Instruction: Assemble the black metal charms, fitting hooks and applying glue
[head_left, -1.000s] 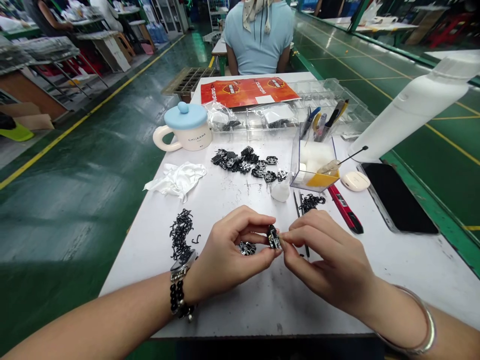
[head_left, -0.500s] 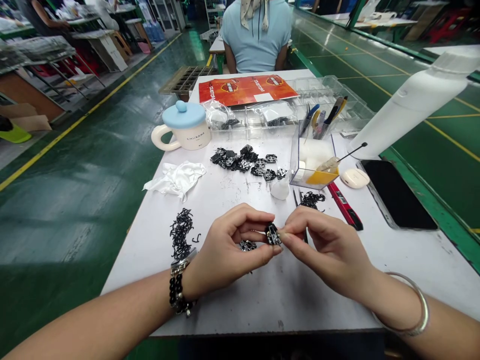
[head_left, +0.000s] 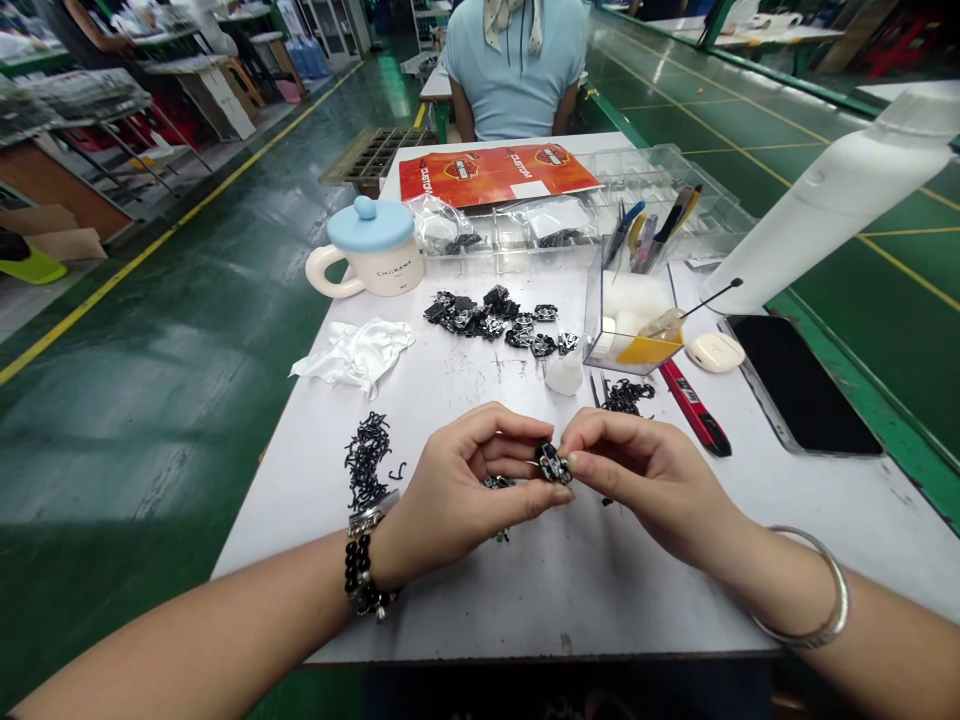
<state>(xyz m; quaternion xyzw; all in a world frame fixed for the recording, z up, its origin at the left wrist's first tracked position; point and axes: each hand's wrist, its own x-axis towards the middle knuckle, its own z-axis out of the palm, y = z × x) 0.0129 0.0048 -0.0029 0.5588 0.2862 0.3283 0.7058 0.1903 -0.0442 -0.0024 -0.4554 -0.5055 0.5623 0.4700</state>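
My left hand (head_left: 480, 480) grips a small black-and-silver metal piece (head_left: 553, 463) between its thumb and fingers. Against the piece's right edge, the thumb and index finger of my right hand (head_left: 645, 470) are pinched together; whatever lies between them is too small to make out. More metal pieces (head_left: 498, 482) lie on the table, partly hidden behind my left hand. Left of that hand is a heap of small black hooks (head_left: 367, 462). Tweezers (head_left: 595, 390) lie partly covered by my right hand, beside another heap of small black parts (head_left: 628, 396).
Beyond my hands are a pile of black-and-silver pieces (head_left: 480, 315), a small white bottle (head_left: 564, 374) and a clear tool holder (head_left: 630, 345). A lidded mug (head_left: 386, 268) and white cloth (head_left: 356, 355) stand left; a red cutter (head_left: 694, 405), phone (head_left: 810, 385) and tall white bottle (head_left: 832, 205) right.
The metal piece has turned slightly between my fingers, and my right fingertips have shifted on its edge. Both hands stay close together; the whole view has moved a little.
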